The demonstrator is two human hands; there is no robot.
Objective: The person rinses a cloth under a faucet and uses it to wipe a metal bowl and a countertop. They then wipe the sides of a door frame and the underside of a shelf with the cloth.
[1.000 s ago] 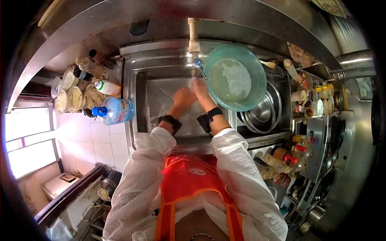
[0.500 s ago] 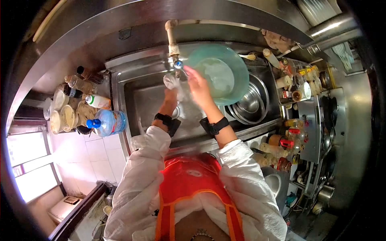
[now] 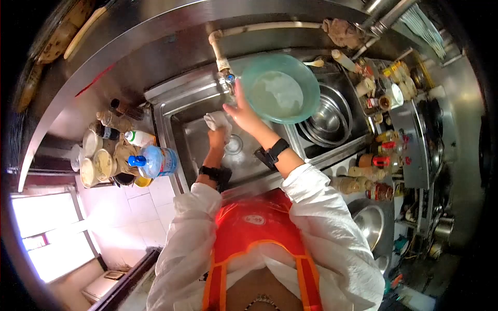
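Note:
My left hand is closed around a crumpled white cloth over the sink basin, just left of the round drain. My right hand has its fingers stretched up and its thumb apart, with nothing in it. Its fingertips are right by the blue-handled tap, which comes down from a pale pipe. Beside that hand, to the right, stands a translucent green basin with cloudy water in it.
Metal bowls lie nested in the right compartment. Left of the sink sit a large water bottle, a white bottle and several tubs. Jars and bottles crowd the right-hand counter. A brown rag hangs at the pipe.
My left hand has lowered with the cloth, away from under the tap. My right hand has shifted slightly left and its fingers have straightened from the tap handle. The view has tilted.

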